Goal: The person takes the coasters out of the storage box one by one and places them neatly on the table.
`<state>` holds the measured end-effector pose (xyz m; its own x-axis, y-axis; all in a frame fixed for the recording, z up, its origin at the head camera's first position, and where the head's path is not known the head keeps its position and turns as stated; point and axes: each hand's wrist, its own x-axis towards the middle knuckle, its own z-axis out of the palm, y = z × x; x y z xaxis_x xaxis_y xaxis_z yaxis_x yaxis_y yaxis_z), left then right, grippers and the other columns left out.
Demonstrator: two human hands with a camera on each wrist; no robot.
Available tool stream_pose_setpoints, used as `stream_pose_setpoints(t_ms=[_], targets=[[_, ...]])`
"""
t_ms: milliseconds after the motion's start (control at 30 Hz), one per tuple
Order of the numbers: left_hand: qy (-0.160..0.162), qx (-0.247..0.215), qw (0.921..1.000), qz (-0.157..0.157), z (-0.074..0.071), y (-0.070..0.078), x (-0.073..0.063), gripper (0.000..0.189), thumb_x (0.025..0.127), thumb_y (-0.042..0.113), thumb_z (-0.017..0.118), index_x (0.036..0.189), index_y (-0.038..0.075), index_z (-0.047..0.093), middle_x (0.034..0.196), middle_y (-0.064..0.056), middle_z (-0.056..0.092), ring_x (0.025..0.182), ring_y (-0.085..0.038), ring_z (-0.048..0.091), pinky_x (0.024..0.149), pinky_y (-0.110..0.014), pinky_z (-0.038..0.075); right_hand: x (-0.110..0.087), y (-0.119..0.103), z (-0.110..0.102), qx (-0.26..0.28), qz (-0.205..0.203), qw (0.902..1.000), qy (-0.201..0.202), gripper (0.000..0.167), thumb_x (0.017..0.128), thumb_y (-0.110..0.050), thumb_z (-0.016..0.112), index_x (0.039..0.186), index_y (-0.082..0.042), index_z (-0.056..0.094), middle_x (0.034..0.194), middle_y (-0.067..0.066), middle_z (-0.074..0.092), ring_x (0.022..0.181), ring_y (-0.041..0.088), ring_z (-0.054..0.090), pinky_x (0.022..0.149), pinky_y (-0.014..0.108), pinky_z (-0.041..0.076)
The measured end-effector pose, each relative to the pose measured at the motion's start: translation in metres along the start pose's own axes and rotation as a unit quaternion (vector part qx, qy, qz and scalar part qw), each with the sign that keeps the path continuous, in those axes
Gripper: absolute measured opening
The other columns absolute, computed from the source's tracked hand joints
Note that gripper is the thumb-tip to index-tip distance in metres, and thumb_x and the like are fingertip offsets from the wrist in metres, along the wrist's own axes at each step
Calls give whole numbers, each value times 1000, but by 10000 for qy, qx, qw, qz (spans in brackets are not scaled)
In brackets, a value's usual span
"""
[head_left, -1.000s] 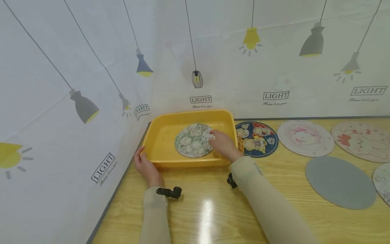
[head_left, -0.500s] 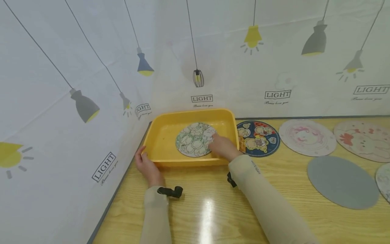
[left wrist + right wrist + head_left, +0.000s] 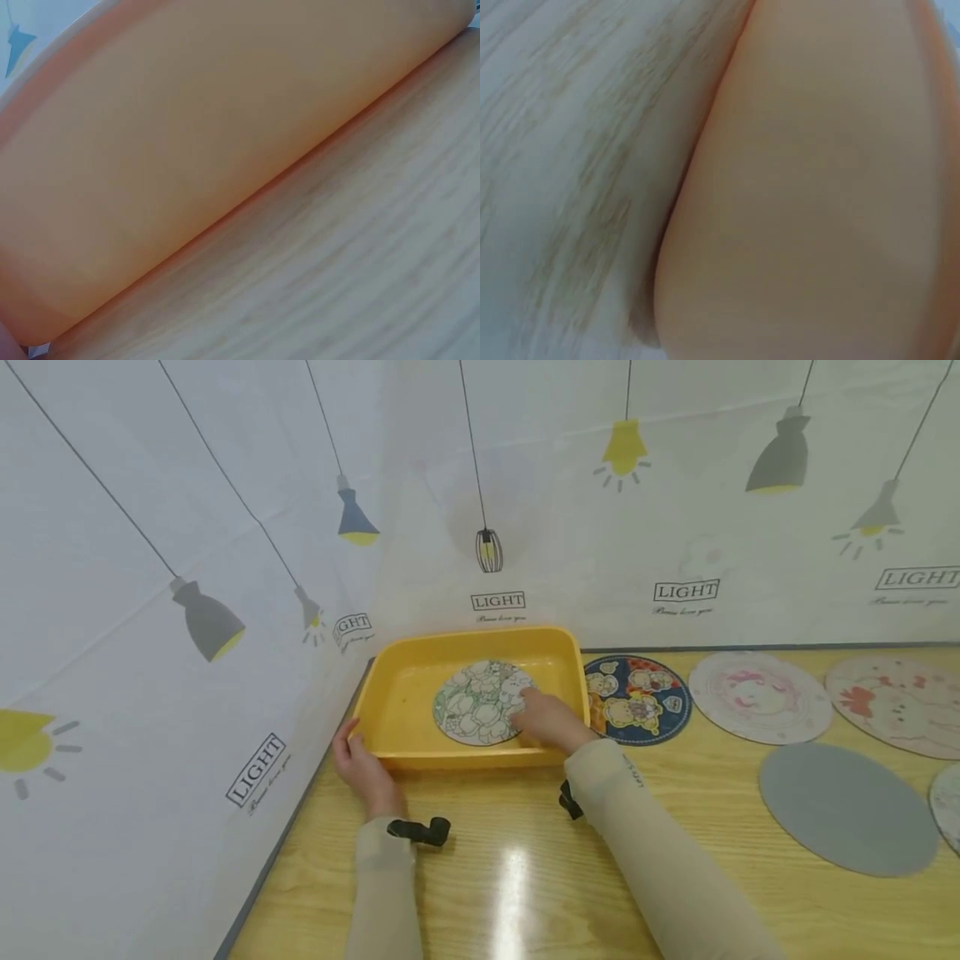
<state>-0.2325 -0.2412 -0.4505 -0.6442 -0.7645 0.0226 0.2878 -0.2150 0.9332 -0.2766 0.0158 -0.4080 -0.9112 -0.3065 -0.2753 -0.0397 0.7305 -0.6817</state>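
A yellow plastic tray (image 3: 408, 752) stands on the wooden table, with its front wall (image 3: 187, 127) filling much of the left wrist view. My left hand (image 3: 365, 777) grips the tray's front left corner, fingertips at the rim. Inside lies a round mat (image 3: 480, 706) printed with outlined flowers in green and grey. My right hand (image 3: 551, 720) reaches over the tray's front right side and holds the mat by its right edge; its lower fingers are hidden. In the right wrist view only the tray's outer wall (image 3: 802, 187) and table show.
To the tray's right lie a dark blue mat with bears (image 3: 637, 702), a white and pink mat (image 3: 757, 697), a pink rabbit mat (image 3: 900, 702) and a plain grey mat (image 3: 847, 810). Lamp-printed sheeting (image 3: 562, 527) stands behind and to the left.
My right index finger has drawn in from over the mat toward its right edge. The left hand keeps its place on the tray; the head view has shifted slightly.
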Motion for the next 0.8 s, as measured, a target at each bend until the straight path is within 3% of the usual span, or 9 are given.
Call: stream_pose_setpoints(t_ms=[267, 633, 800], targets=[[-18, -21, 10000, -30, 1, 0, 1, 28, 88, 7, 39, 109, 5, 57, 121, -2, 49, 110, -21, 47, 92, -36, 37, -1, 2, -4, 1368, 293, 9900, 189, 55, 89, -24, 48, 139, -13, 28, 142, 6, 30, 121, 27, 36, 95, 45, 34], [-38, -155, 9999, -26, 1, 0, 1, 28, 88, 6, 39, 111, 3, 56, 120, -3, 49, 110, -23, 47, 92, -38, 37, 0, 0, -6, 1809, -218, 9824, 416, 46, 88, -15, 52, 133, -12, 40, 137, 8, 36, 120, 27, 38, 95, 44, 35], [-18, -85, 10000, -7, 1, 0, 0, 28, 88, 6, 39, 110, 3, 56, 120, -2, 49, 110, -22, 47, 92, -36, 37, 2, 1, -6, 2076, -231, 9767, 487, 43, 90, -16, 49, 132, -10, 41, 135, 8, 39, 119, 25, 39, 95, 42, 36]])
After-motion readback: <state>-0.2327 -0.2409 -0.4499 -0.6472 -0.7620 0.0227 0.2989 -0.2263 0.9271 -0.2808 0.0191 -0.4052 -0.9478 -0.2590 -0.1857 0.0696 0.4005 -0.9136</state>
